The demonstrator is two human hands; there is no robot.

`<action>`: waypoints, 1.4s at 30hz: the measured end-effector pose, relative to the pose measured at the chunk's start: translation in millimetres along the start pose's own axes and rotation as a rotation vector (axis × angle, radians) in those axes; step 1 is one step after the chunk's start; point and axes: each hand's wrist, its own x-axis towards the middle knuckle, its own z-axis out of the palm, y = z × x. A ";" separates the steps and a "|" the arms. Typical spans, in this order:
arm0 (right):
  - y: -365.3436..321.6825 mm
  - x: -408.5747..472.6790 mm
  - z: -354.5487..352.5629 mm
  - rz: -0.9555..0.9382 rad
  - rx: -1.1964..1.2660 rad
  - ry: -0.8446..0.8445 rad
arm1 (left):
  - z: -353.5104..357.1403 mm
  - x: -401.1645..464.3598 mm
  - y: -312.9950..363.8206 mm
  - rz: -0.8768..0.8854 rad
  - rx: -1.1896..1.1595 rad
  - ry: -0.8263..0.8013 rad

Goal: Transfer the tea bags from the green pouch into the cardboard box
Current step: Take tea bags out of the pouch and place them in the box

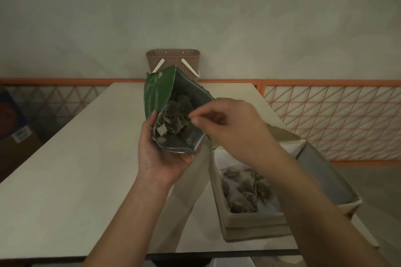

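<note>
The green pouch (159,93) is being held at the centre of the frame, tilted with its opened mouth toward the camera, so that the silver lining and a cluster of tea bags (178,112) inside are being exposed; it is being gripped at its lower edge by the left hand (160,154), whose fingers are being curled round the bottom and side of the pouch; the right hand (227,123) is being held at the pouch mouth, thumb and forefinger being pressed together in a pinch just above the contents; whether a string or bag is actually being caught between the fingertips (193,119) cannot be told, the detail being too small and dim. The cardboard box (243,221) is being kept at the lower right of the frame, open-topped, on the pale table (65,169), just below and beside the right forearm; a heap of tea bags (247,191) is already being held in it, so the transfer is being judged as well under way; a fair number are being retained in the pouch, including one with a white paper tag (162,130) near the lower lip, so the task is being judged as unfinished, perhaps about half done. A woven brown basket (173,58) with white handles is being noted at the far end of the table, upper centre; an orange lattice railing (325,115) is being noted across the right of the frame.
</note>
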 end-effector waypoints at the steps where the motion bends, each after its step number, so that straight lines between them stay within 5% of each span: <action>1: -3.5 7.8 8.1 -0.021 -0.038 -0.036 | -0.1 -0.2 1.0 0.001 0.013 0.010; 12: 16.2 84.0 71.7 -0.016 -0.565 -0.307 | -2.0 0.9 10.3 -0.006 -0.010 0.036; 21: 26.5 77.7 64.7 0.031 -0.475 -0.241 | -2.0 3.6 8.0 -0.008 0.014 0.031; 30: 8.5 37.5 10.1 -0.091 -0.221 0.073 | 3.8 3.8 6.3 -0.008 0.015 0.037; 36: 12.3 9.3 -33.4 0.067 0.113 0.148 | 6.4 2.7 -1.2 -0.012 -0.023 0.007; 42: 54.4 -24.0 -38.7 0.268 0.044 0.068 | 3.0 4.8 -6.1 -0.011 -0.052 -0.026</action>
